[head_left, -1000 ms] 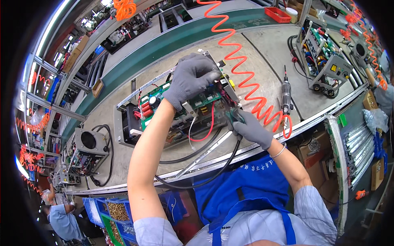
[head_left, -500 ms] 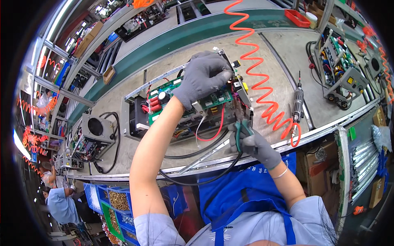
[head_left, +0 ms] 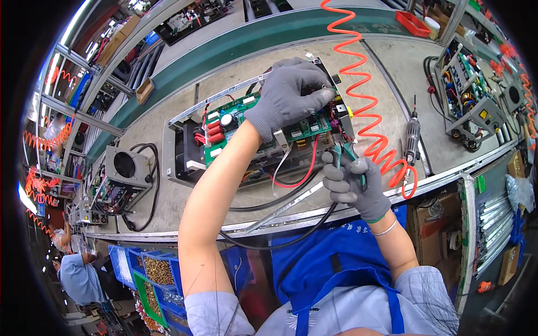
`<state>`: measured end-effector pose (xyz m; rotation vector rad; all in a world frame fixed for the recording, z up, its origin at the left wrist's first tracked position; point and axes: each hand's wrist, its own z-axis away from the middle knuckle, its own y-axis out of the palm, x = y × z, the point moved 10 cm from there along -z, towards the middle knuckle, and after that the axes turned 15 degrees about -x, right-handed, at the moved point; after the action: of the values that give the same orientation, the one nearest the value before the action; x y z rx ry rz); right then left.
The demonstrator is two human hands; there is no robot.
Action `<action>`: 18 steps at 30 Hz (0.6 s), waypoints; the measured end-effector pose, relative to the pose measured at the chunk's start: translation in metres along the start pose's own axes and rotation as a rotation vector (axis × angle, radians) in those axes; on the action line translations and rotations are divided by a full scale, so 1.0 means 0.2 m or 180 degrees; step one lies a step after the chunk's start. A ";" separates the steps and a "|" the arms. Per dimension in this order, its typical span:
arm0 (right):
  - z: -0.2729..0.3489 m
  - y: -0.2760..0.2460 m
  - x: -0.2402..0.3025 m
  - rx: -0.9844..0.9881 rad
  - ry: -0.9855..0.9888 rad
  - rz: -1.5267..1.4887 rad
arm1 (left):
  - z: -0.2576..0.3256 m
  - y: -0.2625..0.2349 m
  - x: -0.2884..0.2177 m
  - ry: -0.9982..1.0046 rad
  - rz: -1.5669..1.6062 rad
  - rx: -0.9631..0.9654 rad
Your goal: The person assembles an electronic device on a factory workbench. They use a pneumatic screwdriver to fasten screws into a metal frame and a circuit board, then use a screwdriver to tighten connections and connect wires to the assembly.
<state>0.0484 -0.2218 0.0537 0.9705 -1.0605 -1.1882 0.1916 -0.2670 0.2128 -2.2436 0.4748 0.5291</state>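
An open metal-framed machine (head_left: 170, 159) with a green circuit board (head_left: 242, 106), coloured wires and red cylindrical parts stands on the bench before me. My left hand (head_left: 291, 92), in a grey glove, reaches over the board to the machine's right end panel. Its fingers are curled with thumb and forefinger close together; what they grip there is hidden. In my gloved right hand (head_left: 361, 187) is a pair of green-handled pliers (head_left: 338, 155), pointing up at the wires by that panel. A red wire (head_left: 311, 168) and a white wire loop down from the machine's near side.
Coiled orange air hose (head_left: 364, 103) hangs right of the machine, beside a power screwdriver (head_left: 412, 140). Similar machines stand at left (head_left: 120, 173) and right (head_left: 476, 101). Blue bins (head_left: 134, 260) with brass fittings sit below the bench edge. A person (head_left: 81, 277) is at far left.
My left hand stays at the end panel, its thumb slightly shifted. My right hand has moved slightly up and right with the pliers, turning, and the handles look more spread. The view has shifted slightly.
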 end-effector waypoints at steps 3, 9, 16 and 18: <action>-0.02 0.02 -0.04 0.0228 0.0034 -0.0135 | 0.00 -0.02 0.01 -0.0064 0.0066 -0.0136; 0.00 -0.11 -0.01 -0.0237 -0.0432 0.1076 | 0.01 0.00 0.01 0.0043 -0.0067 -0.0067; -0.01 -0.07 0.04 -0.0255 -0.0381 0.1269 | 0.01 0.00 -0.01 0.0077 0.0016 -0.0086; 0.02 -0.07 0.04 -0.0226 -0.0495 0.1472 | 0.00 0.00 -0.01 0.0080 0.0014 -0.0119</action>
<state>0.0410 -0.2314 0.0419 0.5410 -1.2744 -0.9181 0.1904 -0.2667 0.2140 -2.2879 0.4864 0.5164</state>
